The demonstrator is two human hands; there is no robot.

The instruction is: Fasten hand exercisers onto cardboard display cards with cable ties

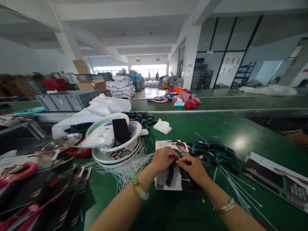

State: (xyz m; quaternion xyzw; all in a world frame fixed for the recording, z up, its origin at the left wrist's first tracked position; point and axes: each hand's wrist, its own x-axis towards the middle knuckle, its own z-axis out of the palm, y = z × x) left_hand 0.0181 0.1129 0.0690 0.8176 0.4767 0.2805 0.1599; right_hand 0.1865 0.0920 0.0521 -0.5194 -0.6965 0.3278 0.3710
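Note:
A stack of printed cards [176,179] lies on the green table in front of me, with a dark green-handled tool [169,175] on top. My left hand [165,158] is closed at the tool's upper part, fingertips pinched together. Facing it, my right hand [192,166] pinches at the same spot, and the fingertips of both hands nearly meet. What they hold is too small to make out; a bit of white shows between them. Several more dark green tools [222,153] lie right of the stack, beside thin white ties [237,189].
At left, stacked white bowls [96,157] hold metal parts and a black phone [121,131], with loose white ties [130,173] around them. Carded pink-handled tools [31,195] lie at the far left. More cards [276,179] are at right. Crumpled white wrap [162,126] lies beyond my hands.

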